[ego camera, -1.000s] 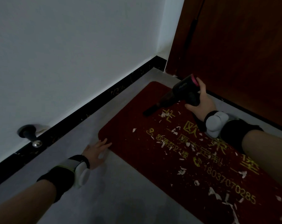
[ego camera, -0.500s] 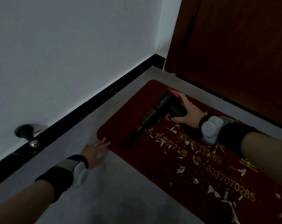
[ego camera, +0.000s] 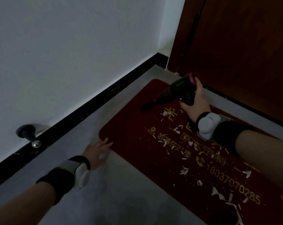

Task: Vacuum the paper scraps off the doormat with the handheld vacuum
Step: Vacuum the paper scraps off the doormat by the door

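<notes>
red doormat (ego camera: 137, 127), one handheld vacuum (ego camera: 184, 90), many paper scraps (ego camera: 184, 171)

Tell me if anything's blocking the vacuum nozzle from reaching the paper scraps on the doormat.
Nothing visible does. The right hand holds the handheld vacuum with its nozzle low over the doormat, and the paper scraps lie in the open on the mat. The left hand rests flat at the mat's corner, clear of them.

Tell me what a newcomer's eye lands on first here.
The red doormat before the brown door, littered with white paper scraps. Then the black handheld vacuum gripped in the right hand, nozzle down at the mat's far end. The left hand rests flat at the mat's near corner.
</notes>
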Demonstrator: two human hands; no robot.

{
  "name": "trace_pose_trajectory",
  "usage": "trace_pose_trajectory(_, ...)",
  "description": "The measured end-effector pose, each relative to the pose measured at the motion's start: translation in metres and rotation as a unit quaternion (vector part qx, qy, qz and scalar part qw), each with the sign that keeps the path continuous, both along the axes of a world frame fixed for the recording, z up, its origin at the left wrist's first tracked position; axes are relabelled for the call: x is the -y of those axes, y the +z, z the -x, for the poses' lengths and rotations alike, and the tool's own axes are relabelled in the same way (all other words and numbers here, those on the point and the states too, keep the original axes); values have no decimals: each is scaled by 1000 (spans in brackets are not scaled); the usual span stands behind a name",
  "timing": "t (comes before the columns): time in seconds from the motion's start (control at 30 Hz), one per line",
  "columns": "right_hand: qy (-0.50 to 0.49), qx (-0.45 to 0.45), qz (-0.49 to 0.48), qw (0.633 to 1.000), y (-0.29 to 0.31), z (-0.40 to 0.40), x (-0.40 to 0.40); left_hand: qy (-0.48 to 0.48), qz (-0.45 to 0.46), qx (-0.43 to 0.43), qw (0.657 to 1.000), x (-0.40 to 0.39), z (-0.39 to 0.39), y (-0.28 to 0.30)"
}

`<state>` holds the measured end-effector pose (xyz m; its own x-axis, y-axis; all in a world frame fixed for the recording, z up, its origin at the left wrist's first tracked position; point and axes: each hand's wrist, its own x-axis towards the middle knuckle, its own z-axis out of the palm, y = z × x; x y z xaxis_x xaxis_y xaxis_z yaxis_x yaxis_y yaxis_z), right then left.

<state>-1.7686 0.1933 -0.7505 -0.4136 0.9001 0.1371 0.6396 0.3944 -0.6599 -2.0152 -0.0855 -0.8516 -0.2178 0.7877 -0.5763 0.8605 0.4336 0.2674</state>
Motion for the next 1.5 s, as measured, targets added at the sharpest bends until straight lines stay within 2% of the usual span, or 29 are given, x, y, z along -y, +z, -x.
trace_pose_trajectory(0.27,62,-18,31,997,4,-3,6,-4,-8,-8,1000,1,3,-5)
trace_pose_trajectory(0.47,193,31,150,969,2,-3,34,6,-8,0,1000,0,1,-4)
trace_pose_trajectory(0.57,246,68,159,954,1,4,43,7,-8,0,1000,-2,0,-4)
trace_pose_trajectory(0.67,248,63,156,954,0,11,46,6,-10,0,1000,-1,0,-6)
trace_pose_trajectory(0.9,190,38,147,970,4,10,29,-17,-34,-18,999,5,7,-16)
trace_pose_trajectory(1.13,48,-26,121,991,-4,5,14,12,-106,-39,994,7,9,-26)
trace_pose_trajectory(1.37,-92,-79,60,991,-20,16,-7,30,-142,-40,989,5,11,-29)
trace_pose_trajectory(1.5,-144,-80,61,984,-20,27,-26,43,-157,-36,986,7,11,-32)
